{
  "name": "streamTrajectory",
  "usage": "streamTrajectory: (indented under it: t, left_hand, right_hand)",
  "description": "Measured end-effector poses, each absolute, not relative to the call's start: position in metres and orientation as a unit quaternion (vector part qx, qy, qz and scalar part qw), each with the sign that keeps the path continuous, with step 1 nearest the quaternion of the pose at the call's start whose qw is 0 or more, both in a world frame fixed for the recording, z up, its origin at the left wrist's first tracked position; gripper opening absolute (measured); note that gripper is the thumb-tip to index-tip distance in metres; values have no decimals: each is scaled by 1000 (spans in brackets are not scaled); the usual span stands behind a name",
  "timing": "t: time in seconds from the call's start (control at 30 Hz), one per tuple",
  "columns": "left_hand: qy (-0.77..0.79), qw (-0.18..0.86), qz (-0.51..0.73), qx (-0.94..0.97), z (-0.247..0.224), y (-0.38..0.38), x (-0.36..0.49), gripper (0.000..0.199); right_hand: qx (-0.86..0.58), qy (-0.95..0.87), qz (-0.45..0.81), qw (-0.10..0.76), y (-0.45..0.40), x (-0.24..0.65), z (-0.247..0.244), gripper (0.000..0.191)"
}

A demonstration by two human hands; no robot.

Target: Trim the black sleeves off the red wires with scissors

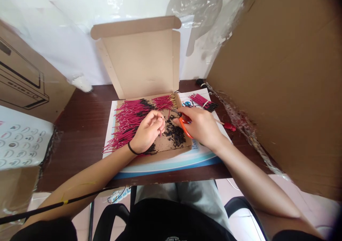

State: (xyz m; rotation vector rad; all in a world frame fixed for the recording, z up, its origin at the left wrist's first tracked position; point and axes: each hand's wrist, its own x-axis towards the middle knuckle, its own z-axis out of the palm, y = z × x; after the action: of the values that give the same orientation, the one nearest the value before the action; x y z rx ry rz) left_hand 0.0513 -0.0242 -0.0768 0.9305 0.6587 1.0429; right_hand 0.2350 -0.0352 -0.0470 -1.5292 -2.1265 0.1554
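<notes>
My right hand (201, 125) is closed around a pair of scissors with orange handles (185, 127), their blades pointing left and partly hidden by the fingers. Close beside it, my left hand (149, 132) is pinched shut; a short bit of thin dark-red wire (160, 134) shows below its fingertips. Rows of dark-red wires with black ends (128, 114) fill the left of an open cardboard box (160, 156). A smaller group of red wires with yellowish tips (163, 101) lies at its back. Small black clippings (176, 134) are scattered under and between my hands.
The box lid (141, 63) stands raised against the wall. A banded bundle of red wires (203, 101) lies right of the box, with a red-tipped stick (228, 126) nearby. Large cardboard (288, 84) borders the right. A white object (81, 83) sits back left.
</notes>
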Motion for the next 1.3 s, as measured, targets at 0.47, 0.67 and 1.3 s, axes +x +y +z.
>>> streamTrajectory:
  t: [0.47, 0.67, 1.3]
  left_hand:
    - [383, 642, 470, 470, -95, -21, 42, 27]
    - [388, 660, 458, 452, -89, -23, 42, 28]
    - [368, 657, 473, 457, -91, -24, 41, 22]
  right_hand:
    - [-555, -800, 66, 220, -42, 229, -52, 30]
    - [-566, -792, 75, 215, -40, 229, -52, 31]
    - [-536, -797, 76, 269, -42, 229, -49, 28]
